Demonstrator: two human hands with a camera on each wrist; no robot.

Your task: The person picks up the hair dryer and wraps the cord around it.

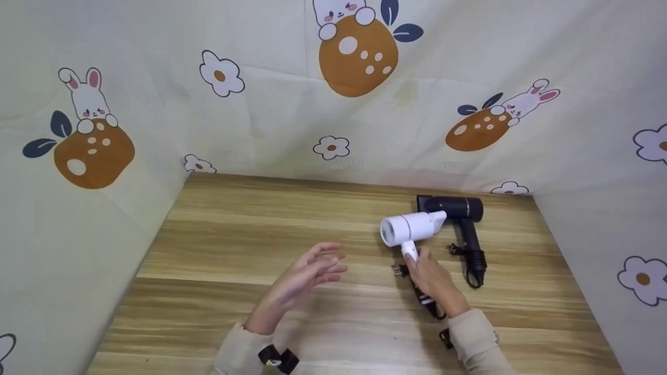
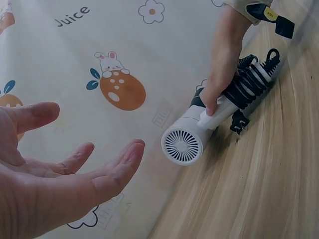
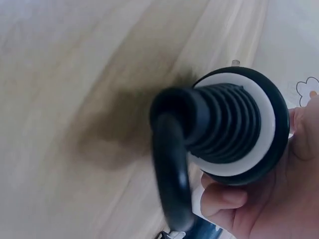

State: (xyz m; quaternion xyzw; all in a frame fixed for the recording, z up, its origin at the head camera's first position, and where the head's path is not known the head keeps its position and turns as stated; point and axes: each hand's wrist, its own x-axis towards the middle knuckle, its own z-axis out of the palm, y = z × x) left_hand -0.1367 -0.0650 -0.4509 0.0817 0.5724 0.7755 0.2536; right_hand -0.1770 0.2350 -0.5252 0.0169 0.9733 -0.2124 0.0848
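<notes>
My right hand [image 1: 431, 277] grips a white hair dryer [image 1: 409, 229] by its handle, just below the barrel. In the left wrist view the round vented back of the white hair dryer [image 2: 183, 145] faces the camera, and its black cord [image 2: 247, 85] is wound round the handle. The right wrist view looks at the handle's end with the ribbed cord sleeve [image 3: 227, 122]. To the left, my left hand [image 1: 307, 273] hovers with loosely bent fingers and holds nothing. Behind the white one lies a black hair dryer [image 1: 452, 207], partly covered by the white nozzle.
The black hair dryer's coiled cord [image 1: 475, 265] is on the wooden table [image 1: 234, 234] at the right. A cream cloth [image 1: 276, 120] with rabbit and flower prints hangs behind and at both sides of the table.
</notes>
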